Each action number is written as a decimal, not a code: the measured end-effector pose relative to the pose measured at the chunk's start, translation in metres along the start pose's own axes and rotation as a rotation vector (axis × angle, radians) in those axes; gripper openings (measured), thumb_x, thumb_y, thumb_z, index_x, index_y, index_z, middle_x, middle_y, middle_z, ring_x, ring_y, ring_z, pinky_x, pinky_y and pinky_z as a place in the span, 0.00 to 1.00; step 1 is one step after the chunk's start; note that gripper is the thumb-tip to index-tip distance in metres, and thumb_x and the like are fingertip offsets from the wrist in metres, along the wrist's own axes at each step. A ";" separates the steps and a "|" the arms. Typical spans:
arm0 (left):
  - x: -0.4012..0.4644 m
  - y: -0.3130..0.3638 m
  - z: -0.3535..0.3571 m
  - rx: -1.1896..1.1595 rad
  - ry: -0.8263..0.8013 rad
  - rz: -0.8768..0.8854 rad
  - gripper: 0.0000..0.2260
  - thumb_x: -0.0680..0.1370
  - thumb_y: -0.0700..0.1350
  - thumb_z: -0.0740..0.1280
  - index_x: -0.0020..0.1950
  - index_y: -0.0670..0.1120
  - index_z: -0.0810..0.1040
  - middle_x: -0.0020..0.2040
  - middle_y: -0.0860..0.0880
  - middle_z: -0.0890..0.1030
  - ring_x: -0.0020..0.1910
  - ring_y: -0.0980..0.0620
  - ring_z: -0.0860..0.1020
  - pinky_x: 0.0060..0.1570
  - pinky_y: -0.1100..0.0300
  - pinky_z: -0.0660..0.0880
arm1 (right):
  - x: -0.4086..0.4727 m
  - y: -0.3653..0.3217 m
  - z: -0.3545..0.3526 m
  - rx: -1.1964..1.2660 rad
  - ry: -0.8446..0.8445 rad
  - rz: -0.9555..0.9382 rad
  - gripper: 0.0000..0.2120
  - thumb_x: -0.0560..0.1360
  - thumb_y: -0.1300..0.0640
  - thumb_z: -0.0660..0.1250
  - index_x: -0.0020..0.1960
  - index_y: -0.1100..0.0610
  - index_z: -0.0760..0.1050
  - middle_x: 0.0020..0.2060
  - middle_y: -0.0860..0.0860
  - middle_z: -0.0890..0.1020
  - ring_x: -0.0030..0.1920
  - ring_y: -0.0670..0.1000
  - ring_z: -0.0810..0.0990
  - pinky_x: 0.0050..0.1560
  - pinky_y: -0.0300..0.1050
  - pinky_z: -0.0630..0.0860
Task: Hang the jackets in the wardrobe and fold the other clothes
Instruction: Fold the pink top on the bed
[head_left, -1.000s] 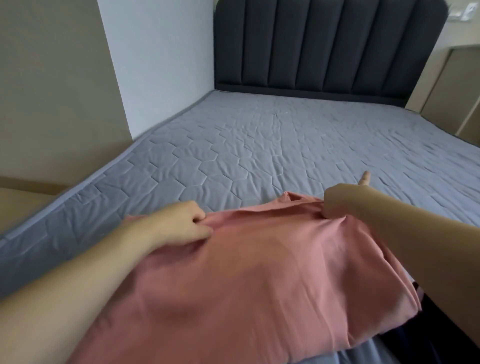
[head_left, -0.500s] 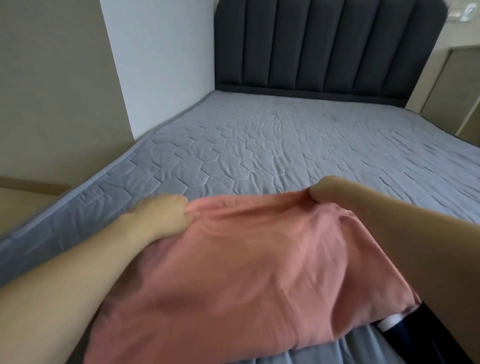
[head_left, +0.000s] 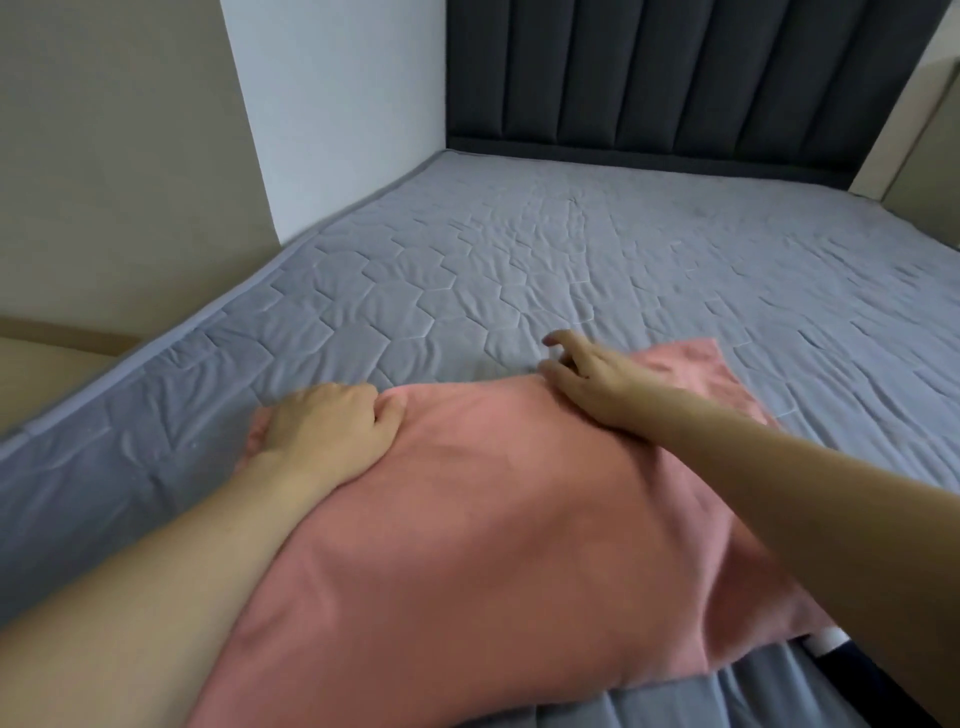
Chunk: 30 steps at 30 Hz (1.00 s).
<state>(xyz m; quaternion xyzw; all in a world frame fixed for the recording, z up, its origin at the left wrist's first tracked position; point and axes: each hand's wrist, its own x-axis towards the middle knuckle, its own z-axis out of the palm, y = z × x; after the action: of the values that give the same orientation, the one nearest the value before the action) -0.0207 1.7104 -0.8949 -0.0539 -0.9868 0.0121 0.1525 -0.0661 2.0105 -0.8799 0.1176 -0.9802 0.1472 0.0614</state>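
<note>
A pink garment lies spread on the grey quilted bed, near its front edge. My left hand grips the garment's far left corner, fingers curled into the cloth. At the far right part of the top edge my right hand rests on the garment with fingers spread and loosely bent, holding nothing. A pink sleeve or corner sticks out beyond that hand onto the bed.
A dark padded headboard stands at the bed's far end. A white wall and beige panel border the left side. A dark garment with a white bit lies at the bottom right, partly under the pink one.
Both hands carried the pink garment's top edge farther up the bed and laid it down. My right hand let go of the cloth and opened; the left still grips its corner.
</note>
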 end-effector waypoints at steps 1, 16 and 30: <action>0.003 -0.003 -0.003 0.002 -0.020 0.023 0.20 0.80 0.61 0.50 0.40 0.50 0.72 0.50 0.45 0.82 0.50 0.43 0.79 0.39 0.54 0.64 | 0.001 -0.004 0.006 -0.044 -0.076 -0.021 0.18 0.80 0.41 0.52 0.60 0.49 0.72 0.57 0.51 0.78 0.60 0.54 0.75 0.61 0.51 0.67; -0.073 -0.068 -0.054 -0.728 -0.575 -0.586 0.30 0.73 0.70 0.62 0.45 0.42 0.81 0.36 0.42 0.83 0.30 0.44 0.82 0.29 0.62 0.73 | 0.030 -0.106 0.015 0.244 -0.254 0.048 0.23 0.78 0.35 0.54 0.57 0.49 0.78 0.57 0.49 0.79 0.57 0.51 0.75 0.57 0.45 0.67; -0.122 -0.099 -0.122 -1.476 -0.778 -0.667 0.06 0.74 0.43 0.73 0.42 0.40 0.82 0.37 0.44 0.83 0.36 0.50 0.80 0.46 0.58 0.79 | 0.045 -0.294 -0.024 0.525 -0.211 0.080 0.12 0.82 0.53 0.58 0.57 0.57 0.77 0.42 0.53 0.78 0.40 0.50 0.75 0.38 0.41 0.69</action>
<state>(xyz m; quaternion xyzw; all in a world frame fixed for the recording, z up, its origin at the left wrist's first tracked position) 0.1213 1.5995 -0.8112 0.1590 -0.6897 -0.6527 -0.2703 -0.0342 1.7351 -0.7697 0.1052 -0.9134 0.3850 -0.0794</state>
